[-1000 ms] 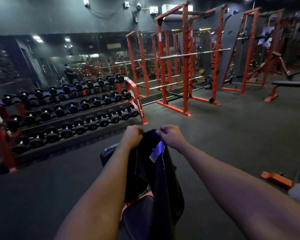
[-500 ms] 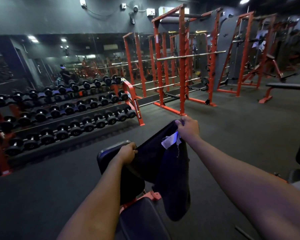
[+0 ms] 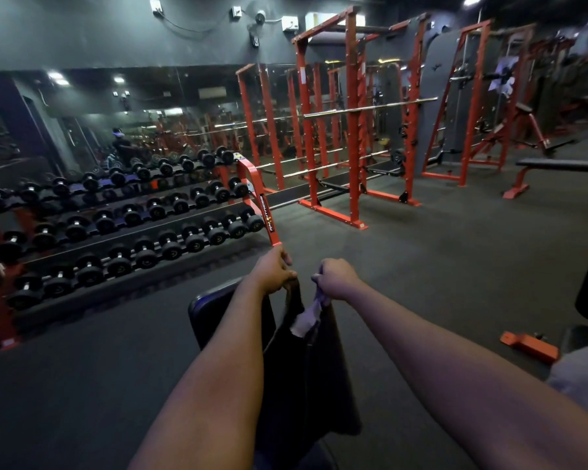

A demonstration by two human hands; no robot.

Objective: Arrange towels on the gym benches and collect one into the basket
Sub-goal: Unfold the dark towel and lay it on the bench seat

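Pinching the top edge of a dark towel (image 3: pixel 306 364), the left hand (image 3: pixel 275 270) and right hand (image 3: pixel 336 279) are both closed on it, close together, so it hangs bunched below the grip over the bench (image 3: pixel 218 313). With hands this near, it may land folded or slide off the pad. A pale tag (image 3: pixel 308 317) under the right hand is unreadable; the rack (image 3: pixel 265 215) lettering beyond is too blurred to make out.

Dim gym: mirrored wall (image 3: pixel 150 106), dumbbell rack (image 3: pixel 123 225), orange racks (image 3: pixel 353 130), seemingly rubber floor (image 3: pixel 421 259).
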